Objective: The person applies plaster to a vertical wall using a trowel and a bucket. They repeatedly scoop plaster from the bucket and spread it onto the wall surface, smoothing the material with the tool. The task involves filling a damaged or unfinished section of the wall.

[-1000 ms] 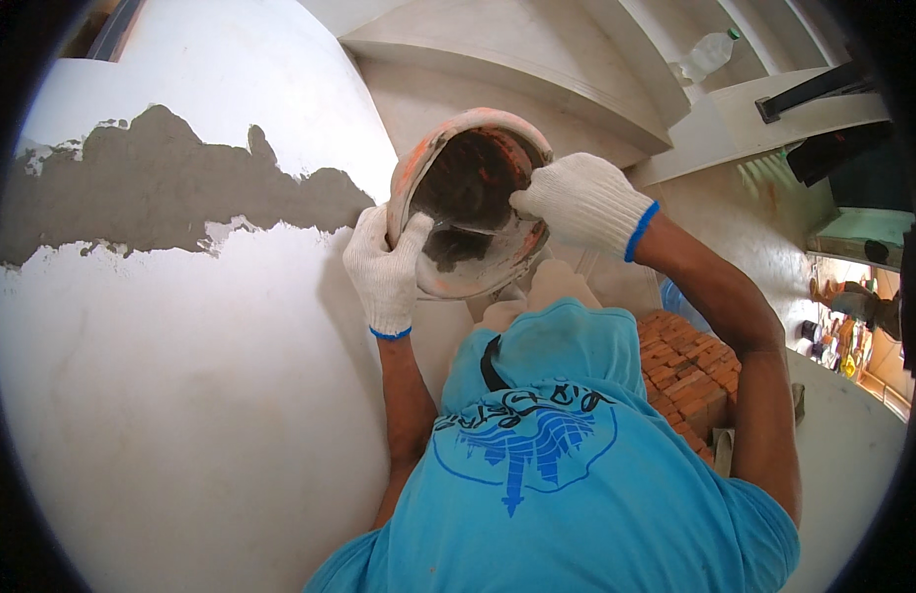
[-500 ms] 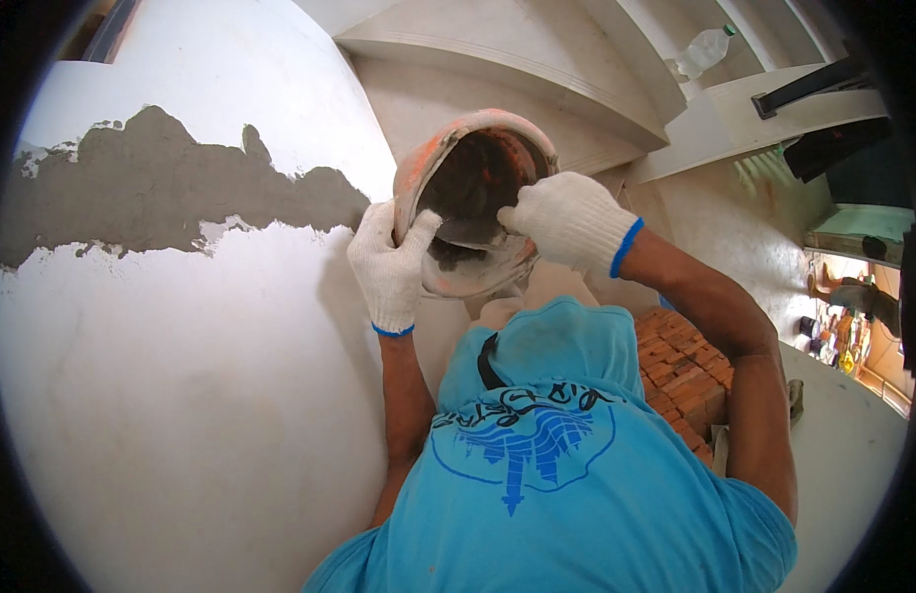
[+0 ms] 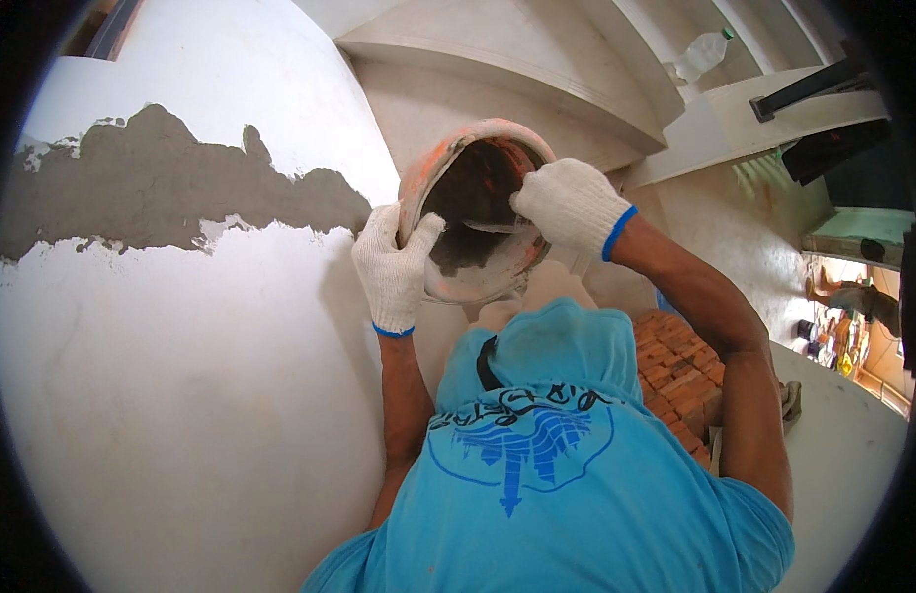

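A round bucket (image 3: 537, 133), orange-red and crusted with grey mortar, is tilted so its mouth faces me. My left hand (image 3: 391, 259), in a white knit glove with a blue cuff, grips its left rim, thumb inside and fingers outside. At the opposite side, my right hand (image 3: 575, 210) in a matching glove is closed in a fist at the mouth. From that fist a thin, pale-edged trowel-like blade (image 3: 493, 228) reaches into the bucket; its handle is hidden. Dark grey mortar (image 3: 463, 247) coats the inside. Left of the bucket, a rough band of grey mortar (image 3: 152, 188) covers part of the wall.
The white wall (image 3: 181, 395) rises close on my left. Pale stairs (image 3: 517, 59) curve beyond the bucket, with a clear plastic bottle (image 3: 703, 55) on a step. Stacked red bricks (image 3: 680, 376) lie below my right arm. A doorway (image 3: 853, 326) at the far right shows another person's legs.
My right fist has risen slightly, and the blade inside the bucket has shifted up and right with it. The bucket has turned a little; my left hand keeps its hold on the rim.
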The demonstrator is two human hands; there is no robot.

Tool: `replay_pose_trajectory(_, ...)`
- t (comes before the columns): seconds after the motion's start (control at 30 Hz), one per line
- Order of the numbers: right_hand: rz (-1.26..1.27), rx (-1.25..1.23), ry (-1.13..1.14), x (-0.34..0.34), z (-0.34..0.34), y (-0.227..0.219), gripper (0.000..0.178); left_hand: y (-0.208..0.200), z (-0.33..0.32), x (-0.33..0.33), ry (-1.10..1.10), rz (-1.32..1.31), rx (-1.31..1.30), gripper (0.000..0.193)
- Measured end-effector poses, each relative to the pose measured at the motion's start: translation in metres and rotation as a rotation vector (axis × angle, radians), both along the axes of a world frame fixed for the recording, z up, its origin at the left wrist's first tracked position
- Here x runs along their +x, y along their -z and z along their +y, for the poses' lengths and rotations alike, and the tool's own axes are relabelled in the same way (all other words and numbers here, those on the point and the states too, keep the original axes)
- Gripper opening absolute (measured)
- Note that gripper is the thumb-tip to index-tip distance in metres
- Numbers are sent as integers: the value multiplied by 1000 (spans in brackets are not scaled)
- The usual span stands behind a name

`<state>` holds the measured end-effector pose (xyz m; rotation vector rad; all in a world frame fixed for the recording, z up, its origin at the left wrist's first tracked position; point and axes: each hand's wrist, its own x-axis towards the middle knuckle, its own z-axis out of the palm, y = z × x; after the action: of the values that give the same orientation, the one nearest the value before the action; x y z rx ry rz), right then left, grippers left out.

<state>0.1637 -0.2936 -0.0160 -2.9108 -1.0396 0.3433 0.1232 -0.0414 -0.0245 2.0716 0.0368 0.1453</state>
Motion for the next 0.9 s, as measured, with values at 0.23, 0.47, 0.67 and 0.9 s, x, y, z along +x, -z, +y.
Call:
replay_pose_trajectory(0.23,42,77,-87,-4,-1,-12,15,4,0,2,27,1,47,26)
replay_pose_trajectory(0.47,55,-24,7,0,-9,-17,20,8,5,3,-33,24,28,33)
replay_pose_trajectory(0.67,105,-75,14,-10,-5,7,19,13,5,3,-84,30,1,31)
replay_pose_trajectory(0.9,3,-90,158,-6,-8,-39,20,6,9,3,-109,137,-2,32)
